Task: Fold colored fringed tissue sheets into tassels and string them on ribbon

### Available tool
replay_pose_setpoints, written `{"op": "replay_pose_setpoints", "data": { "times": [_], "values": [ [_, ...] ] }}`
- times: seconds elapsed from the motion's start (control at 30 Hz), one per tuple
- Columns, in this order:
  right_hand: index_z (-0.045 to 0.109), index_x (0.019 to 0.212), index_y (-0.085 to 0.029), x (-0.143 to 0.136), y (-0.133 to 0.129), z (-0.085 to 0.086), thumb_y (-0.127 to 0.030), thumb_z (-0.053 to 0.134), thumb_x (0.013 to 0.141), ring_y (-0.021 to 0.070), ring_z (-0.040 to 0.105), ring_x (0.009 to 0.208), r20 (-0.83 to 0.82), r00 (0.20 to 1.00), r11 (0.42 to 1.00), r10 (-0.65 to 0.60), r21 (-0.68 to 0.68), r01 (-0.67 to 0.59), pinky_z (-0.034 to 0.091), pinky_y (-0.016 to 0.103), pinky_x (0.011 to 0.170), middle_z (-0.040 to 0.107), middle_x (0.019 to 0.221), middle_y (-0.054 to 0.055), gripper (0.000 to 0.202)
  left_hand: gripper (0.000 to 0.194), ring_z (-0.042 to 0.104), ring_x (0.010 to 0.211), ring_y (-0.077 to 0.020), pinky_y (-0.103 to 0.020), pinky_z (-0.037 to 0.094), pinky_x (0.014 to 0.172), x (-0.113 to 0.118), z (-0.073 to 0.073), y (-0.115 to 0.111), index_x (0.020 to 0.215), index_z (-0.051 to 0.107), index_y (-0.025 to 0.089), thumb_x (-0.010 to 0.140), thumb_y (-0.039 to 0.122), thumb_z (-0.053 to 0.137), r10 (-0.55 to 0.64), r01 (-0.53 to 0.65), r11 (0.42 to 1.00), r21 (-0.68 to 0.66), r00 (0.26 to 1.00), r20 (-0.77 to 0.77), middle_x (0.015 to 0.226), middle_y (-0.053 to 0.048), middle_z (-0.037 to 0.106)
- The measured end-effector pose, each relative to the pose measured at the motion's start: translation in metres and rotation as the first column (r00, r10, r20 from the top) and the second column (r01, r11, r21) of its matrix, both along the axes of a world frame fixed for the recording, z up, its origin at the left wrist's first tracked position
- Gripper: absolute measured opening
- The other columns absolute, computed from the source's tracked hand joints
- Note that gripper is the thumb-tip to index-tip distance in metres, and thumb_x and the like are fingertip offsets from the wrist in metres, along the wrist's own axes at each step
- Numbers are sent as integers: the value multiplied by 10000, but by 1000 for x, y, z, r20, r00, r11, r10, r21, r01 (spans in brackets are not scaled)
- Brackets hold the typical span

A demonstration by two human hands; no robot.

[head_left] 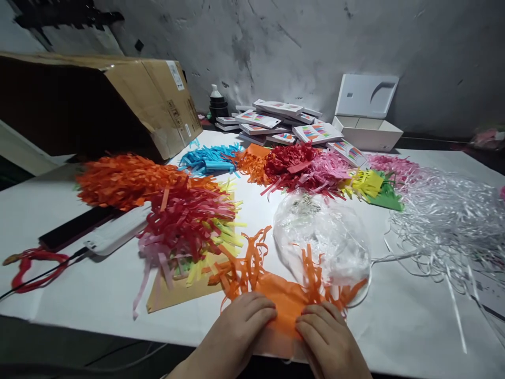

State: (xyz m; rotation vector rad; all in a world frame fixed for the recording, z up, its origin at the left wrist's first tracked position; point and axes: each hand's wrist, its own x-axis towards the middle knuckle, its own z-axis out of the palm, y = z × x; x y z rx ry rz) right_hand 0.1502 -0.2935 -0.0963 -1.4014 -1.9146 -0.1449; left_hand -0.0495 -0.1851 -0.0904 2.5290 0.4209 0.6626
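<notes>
White paper covers the desk (98, 284), fringe heaps everywhere under a scuffed grey wall. Both hands press down on one orange fringed tissue sheet (284, 301) at the near edge: left hand (240, 321) and right hand (327, 337) flat on it, fingers loosely curled, pinning rather than pinching. Its long axis runs left to right, fringes pointing away toward the clear plastic bag (321, 237), hands equally near.

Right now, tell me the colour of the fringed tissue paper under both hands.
Orange; the fringed tissue paper shows best in the head view.
</notes>
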Motion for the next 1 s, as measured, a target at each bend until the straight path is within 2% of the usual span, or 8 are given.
{"op": "replay_pose_setpoints", "data": {
  "times": [0.13, 0.3, 0.4, 0.5, 0.63, 0.8, 0.9, 1.0],
  "values": [
    [590, 828, -207, -1, 2, -5, -207, 403, 1046, 180, 553, 723, -122, 979, 984, -164, -90, 154, 379, 331, 774, 613, 721, 4, 288, 200, 640, 806, -224, -317, 502, 697, 2, 9, 14, 980, 618, 195, 927, 106, 446, 140, -164, 983, -81, 960, -242, 902, -65, 702],
    [570, 806, -221, -10, 17, -20, -295, 412, 1052, 207, 521, 671, -13, 899, 893, -437, -120, 433, 356, 377, 805, 574, 680, 6, 302, 224, 661, 765, -242, -327, 456, 664, 29, 22, 28, 800, 608, 192, 969, 196, 462, 325, -390, 921, -15, 787, -524, 812, -68, 703],
    [564, 783, -227, -10, 22, -22, -292, 431, 1040, 224, 545, 680, 102, 873, 858, -478, -160, 488, 365, 391, 798, 575, 674, 16, 296, 209, 676, 762, -248, -319, 418, 632, 38, 27, 34, 789, 610, 194, 962, 223, 495, 348, -434, 901, 2, 719, -602, 815, -69, 718],
    [619, 931, -202, -9, 22, -17, -247, 454, 1021, 251, 598, 779, 169, 830, 828, -531, -103, 551, 379, 422, 815, 647, 784, 57, 194, 186, 681, 757, -248, -310, 383, 606, 41, 30, 37, 790, 615, 199, 949, 246, 531, 336, -427, 904, 8, 698, -632, 822, -66, 728],
    [649, 1076, -184, -14, 18, -10, -163, 508, 973, 273, 626, 1023, 122, 887, 895, -445, 101, 435, 374, 471, 963, 708, 1038, 101, 176, 185, 672, 707, -235, -295, 345, 567, 40, 27, 38, 761, 609, 203, 936, 239, 558, 334, -418, 909, 3, 723, -605, 765, -48, 714],
    [685, 978, -153, -21, 20, -16, -69, 408, 966, 209, 632, 827, 190, 963, 974, -193, 154, 165, 398, 398, 939, 719, 850, 61, 290, 158, 645, 664, -226, -288, 371, 565, 34, 26, 41, 778, 601, 200, 922, 165, 549, 382, -443, 896, 18, 750, -540, 725, -29, 686],
    [669, 911, -149, -19, 22, -17, -9, 388, 934, 189, 594, 731, 223, 956, 977, -190, 140, 161, 410, 387, 895, 674, 775, 52, 315, 140, 645, 859, -266, -362, 463, 735, 24, 28, 43, 958, 634, 185, 901, 117, 526, 467, -446, 884, 142, 824, -319, 929, -82, 707],
    [621, 834, -177, -17, 22, -13, -35, 450, 930, 166, 551, 678, 85, 978, 979, -192, 91, 184, 404, 375, 854, 618, 719, 19, 242, 279, 561, 1133, -315, -499, 397, 990, 15, 28, 37, 1174, 615, 197, 896, 177, 593, 288, -256, 929, 268, 954, -86, 1216, -119, 655]
  ]
}}
